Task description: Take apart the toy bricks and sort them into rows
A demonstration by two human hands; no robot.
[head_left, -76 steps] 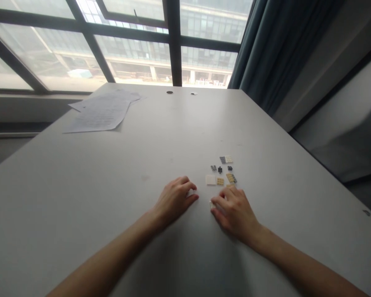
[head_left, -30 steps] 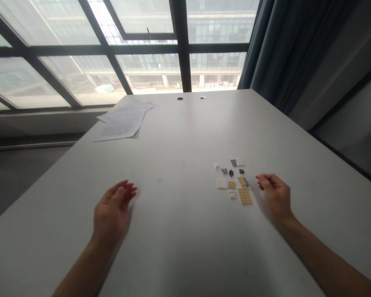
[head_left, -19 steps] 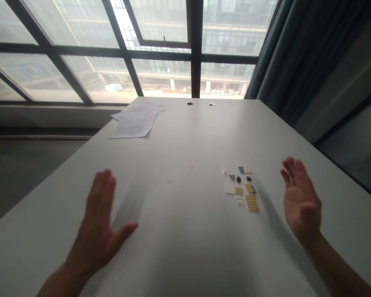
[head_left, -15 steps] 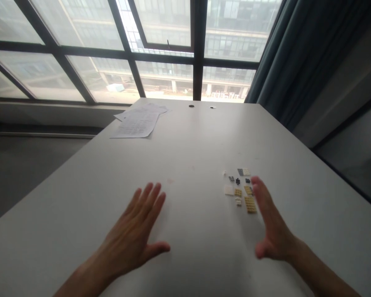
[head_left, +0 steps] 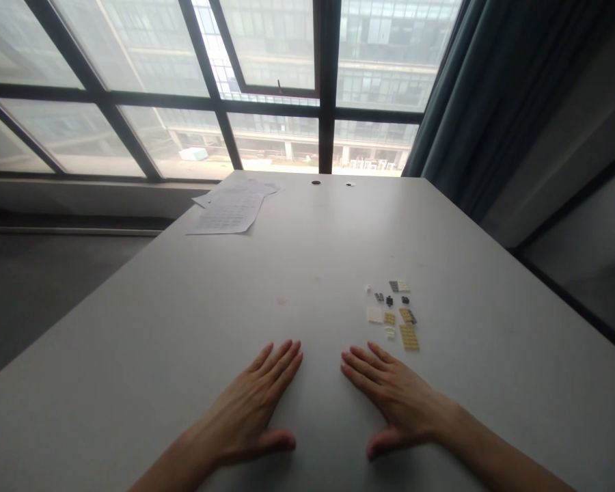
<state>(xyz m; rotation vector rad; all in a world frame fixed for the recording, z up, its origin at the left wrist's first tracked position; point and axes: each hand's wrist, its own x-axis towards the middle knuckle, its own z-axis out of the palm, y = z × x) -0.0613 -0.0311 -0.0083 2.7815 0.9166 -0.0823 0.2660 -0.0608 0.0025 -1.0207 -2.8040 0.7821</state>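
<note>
Palm down at the near part of the white table (head_left: 307,273), my left hand (head_left: 261,403) has its fingers stretched out and holds nothing. My right hand (head_left: 384,396) lies opposite it, also flat with the thumb apart and nothing in it. Just beyond the right fingertips is a group of small building-block pieces. Among them are a larger tan studded plate (head_left: 408,337), a small tan plate (head_left: 389,318), a smooth white square piece (head_left: 374,315), a grey-and-white studded piece (head_left: 400,286) and several small dark pieces (head_left: 389,301).
Printed paper sheets (head_left: 228,210) lie at the table's far left. Two round holes, one of them a dark cable hole (head_left: 316,182), sit near the far edge. Large windows (head_left: 274,137) stand behind, with a dark curtain (head_left: 451,116) on the right.
Both hands have come down and inward, closer to each other. My right hand has moved left from beside the block pieces to the near side of them.
</note>
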